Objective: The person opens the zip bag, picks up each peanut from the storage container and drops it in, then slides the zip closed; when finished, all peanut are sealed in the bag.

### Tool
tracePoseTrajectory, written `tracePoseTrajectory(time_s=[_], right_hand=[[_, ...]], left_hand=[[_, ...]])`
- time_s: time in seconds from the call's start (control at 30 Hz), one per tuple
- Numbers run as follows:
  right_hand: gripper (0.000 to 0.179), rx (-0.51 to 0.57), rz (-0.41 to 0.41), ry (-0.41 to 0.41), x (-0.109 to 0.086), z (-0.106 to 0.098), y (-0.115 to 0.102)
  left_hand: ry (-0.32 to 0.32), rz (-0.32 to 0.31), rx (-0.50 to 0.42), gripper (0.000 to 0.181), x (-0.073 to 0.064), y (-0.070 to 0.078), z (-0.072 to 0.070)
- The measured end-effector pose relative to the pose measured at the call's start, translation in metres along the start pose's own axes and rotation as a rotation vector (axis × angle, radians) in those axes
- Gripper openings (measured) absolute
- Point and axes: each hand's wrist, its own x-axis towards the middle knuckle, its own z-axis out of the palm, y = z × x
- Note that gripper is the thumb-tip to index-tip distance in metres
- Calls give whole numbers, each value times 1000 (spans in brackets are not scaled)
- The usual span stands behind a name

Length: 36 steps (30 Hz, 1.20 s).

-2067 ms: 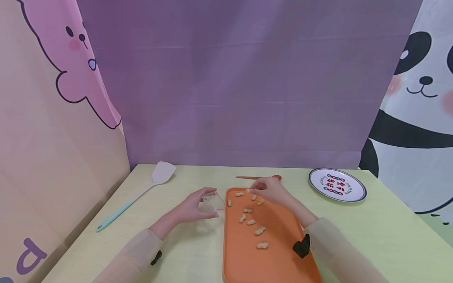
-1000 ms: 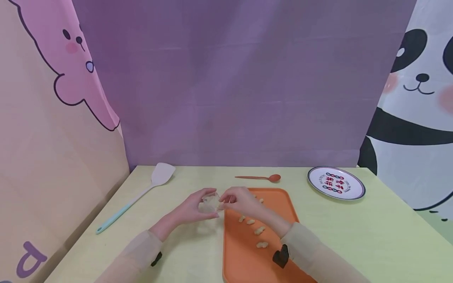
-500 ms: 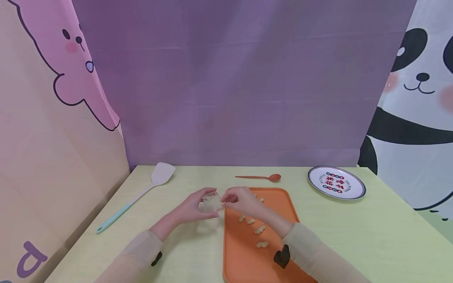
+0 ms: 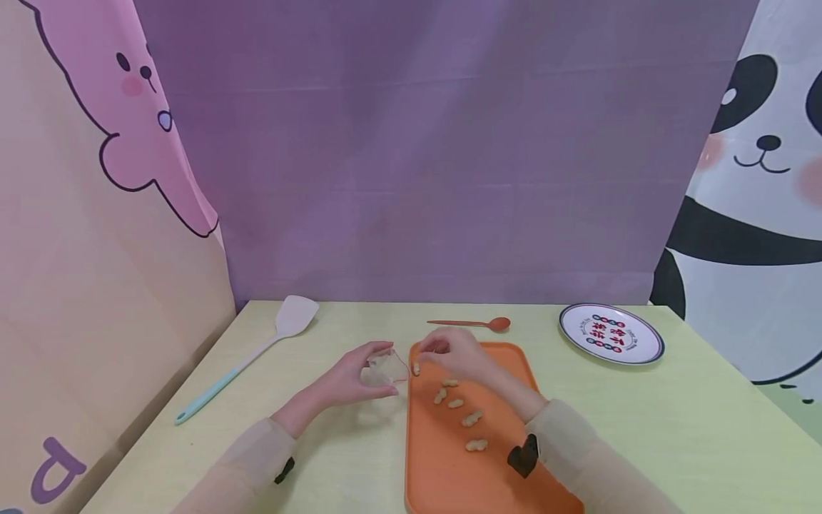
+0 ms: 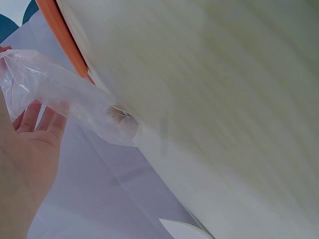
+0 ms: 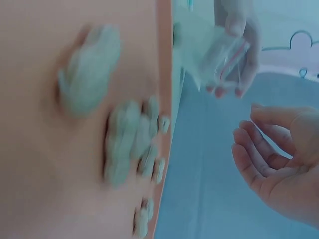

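Observation:
A clear plastic zip bag [image 4: 388,368] is held by my left hand [image 4: 349,375], thumb below and fingers above, its mouth spread toward the tray. In the left wrist view, a peanut [image 5: 122,117] lies at the bottom of the bag. My right hand [image 4: 459,353] hovers above the far left part of the orange tray [image 4: 443,478]. The right wrist view shows its thumb and fingers apart, with nothing between them. Several peanuts lie scattered on the tray, one peanut [image 4: 416,369] just below the right fingertips and another peanut [image 4: 477,445] nearest me. The right hand hides the tray's far part.
A red spoon [image 4: 497,324] lies behind the tray. At the back right is a white plate [image 4: 613,334] with red lettering. On the left lies a spatula [image 4: 297,315] with a pale blue handle. A purple cloth [image 4: 437,157] hangs behind the table.
My right hand was at the tray's far end, then came left to the bag's mouth, and has now moved back right over the tray. My left hand keeps holding the bag in place.

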Motion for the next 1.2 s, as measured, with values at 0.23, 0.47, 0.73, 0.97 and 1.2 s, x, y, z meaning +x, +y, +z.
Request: tracePoseTrajectory(time_s=[0.23,0.47,0.73,0.97,1.2], right_hand=[[19,-152,120,35,3,-11,16],[20,-181,175,52,-2,-20,35],[20,-224,202,54,-7,-33,54],[20,-275,223,26,-9,-39,67],[11,-328,328,-42,-12,-39,65]], left_hand=[[-3,9,18,77,1,-1,0],[-12,9,16,79,1,-2,1],[-12,13,13,79,1,-2,1],[-11,22,11,78,2,-4,1],[-10,23,10,78,1,-5,2]])
